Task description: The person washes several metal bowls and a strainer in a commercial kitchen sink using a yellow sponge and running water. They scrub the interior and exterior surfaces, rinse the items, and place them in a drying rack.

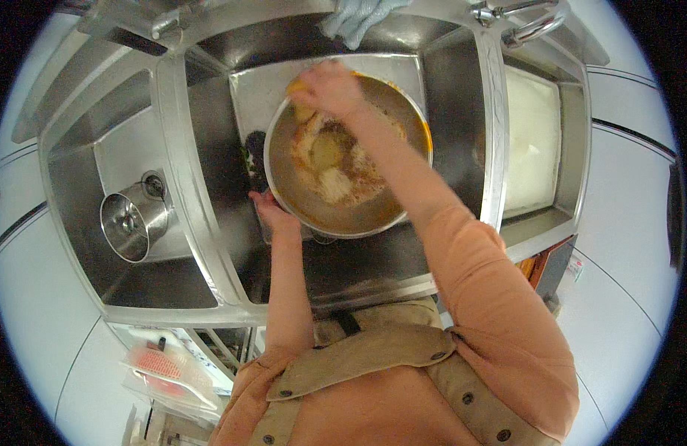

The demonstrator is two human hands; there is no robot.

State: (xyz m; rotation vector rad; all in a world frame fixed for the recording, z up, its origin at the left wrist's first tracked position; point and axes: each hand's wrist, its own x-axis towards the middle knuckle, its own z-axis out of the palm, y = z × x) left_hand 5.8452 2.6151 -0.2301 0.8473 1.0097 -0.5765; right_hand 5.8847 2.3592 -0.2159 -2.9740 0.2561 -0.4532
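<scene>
A wide round metal bowl stands in the middle sink, tilted slightly. Brownish liquid with foam lies in its bottom, and orange-yellow residue marks parts of the rim. My left hand holds the bowl's near left side, thumb outward, with its fingers partly hidden beneath the bowl. Across the bowl reaches my right arm. My right hand, blurred by motion, is at the far left rim, pressing what looks like a yellow sponge against the inner wall.
A metal cylinder lies tipped by the drain in the left sink. Whitish liquid fills the right sink. A grey-blue cloth hangs over the back edge, and a faucet stands at back right. Dark scraps lie left of the bowl.
</scene>
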